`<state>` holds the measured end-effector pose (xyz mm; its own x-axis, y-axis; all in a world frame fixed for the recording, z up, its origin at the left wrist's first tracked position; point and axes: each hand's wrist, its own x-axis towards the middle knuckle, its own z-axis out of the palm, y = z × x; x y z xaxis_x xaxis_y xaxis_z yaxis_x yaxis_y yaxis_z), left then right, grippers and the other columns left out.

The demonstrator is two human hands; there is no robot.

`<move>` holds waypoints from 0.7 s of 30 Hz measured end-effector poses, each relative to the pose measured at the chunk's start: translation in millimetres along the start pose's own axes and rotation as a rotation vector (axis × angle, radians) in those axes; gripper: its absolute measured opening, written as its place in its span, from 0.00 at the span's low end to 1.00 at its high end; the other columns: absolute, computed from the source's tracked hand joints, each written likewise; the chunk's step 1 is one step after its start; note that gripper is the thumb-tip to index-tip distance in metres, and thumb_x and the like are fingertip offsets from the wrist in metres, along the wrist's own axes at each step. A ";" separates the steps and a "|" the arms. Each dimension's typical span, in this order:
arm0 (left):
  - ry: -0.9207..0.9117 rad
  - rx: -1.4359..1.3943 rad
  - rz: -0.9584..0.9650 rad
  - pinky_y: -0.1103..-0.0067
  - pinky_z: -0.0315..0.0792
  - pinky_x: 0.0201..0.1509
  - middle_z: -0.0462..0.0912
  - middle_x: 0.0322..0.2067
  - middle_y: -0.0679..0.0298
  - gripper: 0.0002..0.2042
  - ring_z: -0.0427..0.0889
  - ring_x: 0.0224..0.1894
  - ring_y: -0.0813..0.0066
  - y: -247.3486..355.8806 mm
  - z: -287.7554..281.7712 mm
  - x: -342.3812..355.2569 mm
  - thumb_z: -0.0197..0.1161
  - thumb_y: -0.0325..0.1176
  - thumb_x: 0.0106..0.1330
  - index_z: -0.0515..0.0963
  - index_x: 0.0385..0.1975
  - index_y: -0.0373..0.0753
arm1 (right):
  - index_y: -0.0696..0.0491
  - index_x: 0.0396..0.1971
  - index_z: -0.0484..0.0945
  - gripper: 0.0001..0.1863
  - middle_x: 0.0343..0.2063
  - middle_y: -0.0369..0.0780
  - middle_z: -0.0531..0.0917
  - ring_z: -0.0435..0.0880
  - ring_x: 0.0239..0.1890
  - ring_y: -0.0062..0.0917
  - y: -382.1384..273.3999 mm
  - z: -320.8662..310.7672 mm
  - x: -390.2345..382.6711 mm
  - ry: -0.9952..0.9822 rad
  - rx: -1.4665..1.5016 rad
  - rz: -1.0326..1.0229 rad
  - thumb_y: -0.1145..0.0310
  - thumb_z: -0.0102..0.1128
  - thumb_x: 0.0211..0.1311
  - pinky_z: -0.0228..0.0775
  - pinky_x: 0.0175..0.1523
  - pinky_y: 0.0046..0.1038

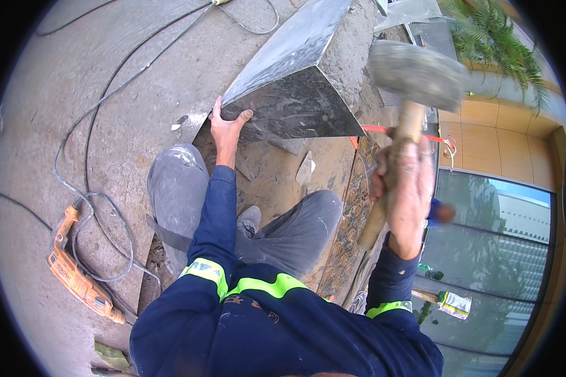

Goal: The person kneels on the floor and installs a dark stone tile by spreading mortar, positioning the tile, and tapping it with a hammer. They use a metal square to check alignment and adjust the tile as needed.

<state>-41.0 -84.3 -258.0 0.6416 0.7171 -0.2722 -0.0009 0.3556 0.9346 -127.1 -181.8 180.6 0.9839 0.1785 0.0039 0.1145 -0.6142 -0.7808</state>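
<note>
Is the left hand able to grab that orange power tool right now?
Probably not without letting go: the left hand holds the dark slab, and the orange power tool lies away to the left.

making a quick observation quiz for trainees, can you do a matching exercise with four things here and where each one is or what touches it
1. grey-headed mallet with a wooden handle
2. orange corded power tool
3. dark, flat-faced, angular slab piece
4. green feathery palm fronds

A. above the tan wall panels
B. touched at its left corner by the left hand
C. lying on the grey ground
D. held in the right hand

Pairs: 1-D, 2-C, 3-B, 4-A
</note>
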 end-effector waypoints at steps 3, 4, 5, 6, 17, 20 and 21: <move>0.006 -0.005 0.024 0.60 0.71 0.74 0.75 0.67 0.39 0.61 0.76 0.71 0.45 -3.5 0.6 1.2 0.89 0.64 0.42 0.70 0.76 0.36 | 0.57 0.61 0.70 0.22 0.28 0.33 0.72 0.71 0.20 0.15 -4.3 4.1 -9.2 0.094 0.154 -0.045 0.52 0.44 0.89 0.66 0.22 0.21; 0.002 -0.005 0.015 0.60 0.71 0.74 0.75 0.66 0.39 0.61 0.76 0.71 0.46 -4.2 0.6 1.4 0.90 0.64 0.42 0.70 0.76 0.35 | 0.58 0.62 0.70 0.23 0.27 0.32 0.71 0.70 0.20 0.15 -2.1 8.3 -9.2 0.131 0.181 -0.061 0.52 0.43 0.89 0.66 0.21 0.21; 0.005 -0.019 0.027 0.60 0.71 0.74 0.75 0.67 0.39 0.61 0.76 0.71 0.46 -4.7 0.7 1.5 0.90 0.63 0.42 0.70 0.76 0.35 | 0.56 0.60 0.70 0.22 0.28 0.34 0.72 0.70 0.19 0.15 1.7 12.6 -7.8 0.117 0.143 -0.034 0.51 0.44 0.89 0.67 0.21 0.22; 0.001 -0.032 0.019 0.60 0.71 0.74 0.75 0.67 0.40 0.61 0.76 0.71 0.47 -4.9 0.6 1.1 0.90 0.63 0.43 0.70 0.76 0.35 | 0.56 0.59 0.71 0.22 0.28 0.34 0.72 0.71 0.19 0.15 8.6 19.0 -5.4 0.051 0.035 0.029 0.50 0.45 0.89 0.67 0.21 0.22; -0.042 -0.097 -0.021 0.65 0.67 0.77 0.76 0.69 0.40 0.58 0.75 0.72 0.51 -9.1 0.2 3.3 0.90 0.52 0.48 0.67 0.77 0.31 | 0.59 0.57 0.79 0.24 0.31 0.36 0.81 0.76 0.25 0.16 81.6 -25.2 -12.4 -0.170 -0.089 0.017 0.53 0.63 0.79 0.70 0.31 0.21; -0.124 -0.153 -0.106 0.66 0.65 0.78 0.72 0.72 0.40 0.62 0.73 0.74 0.51 -14.1 -4.0 7.3 0.90 0.54 0.48 0.61 0.81 0.31 | 0.59 0.46 0.84 0.20 0.28 0.43 0.87 0.85 0.30 0.32 135.0 -57.8 5.4 -0.645 -0.428 0.227 0.55 0.69 0.72 0.77 0.39 0.34; -0.133 -0.122 -0.147 0.66 0.65 0.78 0.71 0.73 0.40 0.63 0.72 0.74 0.51 -14.3 -6.3 8.9 0.90 0.53 0.49 0.58 0.82 0.32 | 0.60 0.46 0.83 0.20 0.29 0.47 0.89 0.89 0.31 0.43 163.9 -56.2 15.0 -0.734 -0.586 0.071 0.55 0.69 0.70 0.80 0.41 0.42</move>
<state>-40.1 -79.2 -275.2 0.7375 0.5695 -0.3630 0.0122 0.5261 0.8503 -85.9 -323.0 87.8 0.6818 0.4431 -0.5820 0.3051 -0.8954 -0.3244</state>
